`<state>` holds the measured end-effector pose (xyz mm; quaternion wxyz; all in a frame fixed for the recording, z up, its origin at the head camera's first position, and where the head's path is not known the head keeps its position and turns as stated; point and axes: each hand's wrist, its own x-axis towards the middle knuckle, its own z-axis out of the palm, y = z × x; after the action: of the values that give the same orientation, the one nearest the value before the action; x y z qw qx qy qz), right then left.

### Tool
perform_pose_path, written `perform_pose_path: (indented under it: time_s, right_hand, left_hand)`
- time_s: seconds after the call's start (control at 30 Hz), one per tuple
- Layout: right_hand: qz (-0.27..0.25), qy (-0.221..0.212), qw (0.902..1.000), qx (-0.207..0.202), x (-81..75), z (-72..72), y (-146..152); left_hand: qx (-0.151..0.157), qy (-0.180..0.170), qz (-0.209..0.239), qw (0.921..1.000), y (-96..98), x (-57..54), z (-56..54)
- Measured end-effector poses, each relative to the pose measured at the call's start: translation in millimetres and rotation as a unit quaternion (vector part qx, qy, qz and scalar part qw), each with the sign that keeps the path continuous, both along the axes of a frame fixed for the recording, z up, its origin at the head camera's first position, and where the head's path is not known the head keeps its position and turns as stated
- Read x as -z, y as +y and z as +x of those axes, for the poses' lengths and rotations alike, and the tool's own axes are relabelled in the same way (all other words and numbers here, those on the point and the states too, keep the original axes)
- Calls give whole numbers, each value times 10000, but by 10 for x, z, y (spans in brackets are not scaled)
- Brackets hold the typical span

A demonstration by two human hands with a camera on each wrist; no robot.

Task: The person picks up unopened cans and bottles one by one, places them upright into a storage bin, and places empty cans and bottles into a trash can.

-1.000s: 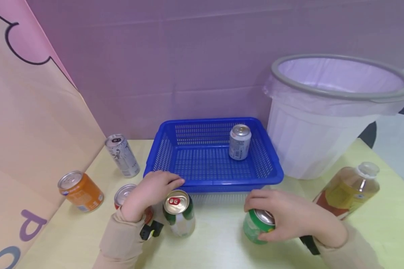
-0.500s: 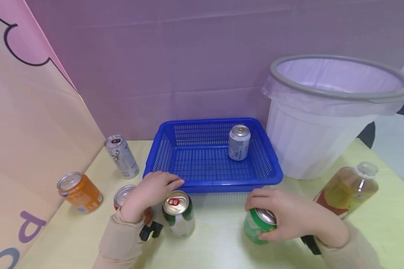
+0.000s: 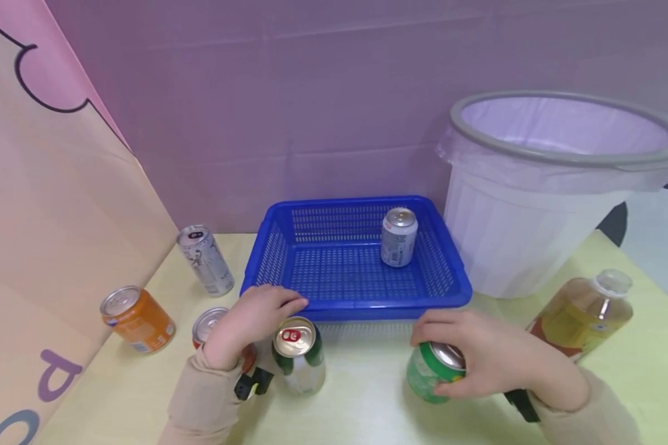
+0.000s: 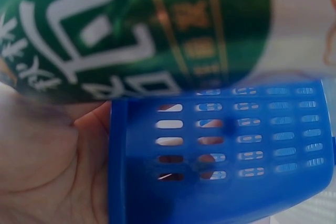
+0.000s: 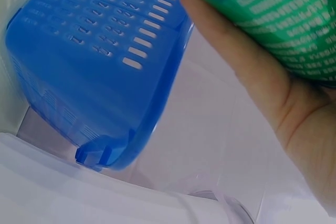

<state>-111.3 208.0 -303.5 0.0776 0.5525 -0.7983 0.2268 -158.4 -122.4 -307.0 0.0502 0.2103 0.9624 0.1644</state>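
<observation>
In the head view my left hand (image 3: 256,315) lies over the front left corner of the blue plastic basket (image 3: 362,304), gripping its rim. Skin shows through the basket's slots in the left wrist view. Beside that hand stands a green and white drink can (image 3: 303,368), gold-topped with a red tab, close to the wrist camera. A red can (image 3: 207,324) is partly hidden behind the left wrist. My right hand (image 3: 487,358) holds a green can (image 3: 425,374) near the table surface, thumb in front and fingers over the far side. Inside the basket a silver-white can (image 3: 398,241) stands upright at the right.
An orange can (image 3: 138,321) and a slim white can (image 3: 206,262) stand at the left. Right of the basket is a white bin (image 3: 512,228) with a grey rim and a liner. A bottle of amber liquid (image 3: 584,315) stands behind the right forearm.
The head view has shifted very slightly. Both hands keep the same holds, and the cans, basket and bin stay where they were.
</observation>
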Motion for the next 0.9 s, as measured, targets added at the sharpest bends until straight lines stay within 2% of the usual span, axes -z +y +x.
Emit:
perform_pose_path:
  time_s: [0.33, 0.9]
  right_hand:
    - [84, -85, 9998, 132, -64, 35, 4]
    - [455, 240, 9977, 444, -298, 65, 1]
  left_hand:
    - [19, 39, -11, 10000, 2, 11, -7]
    - [14, -2, 22, 10000, -1, 5, -7]
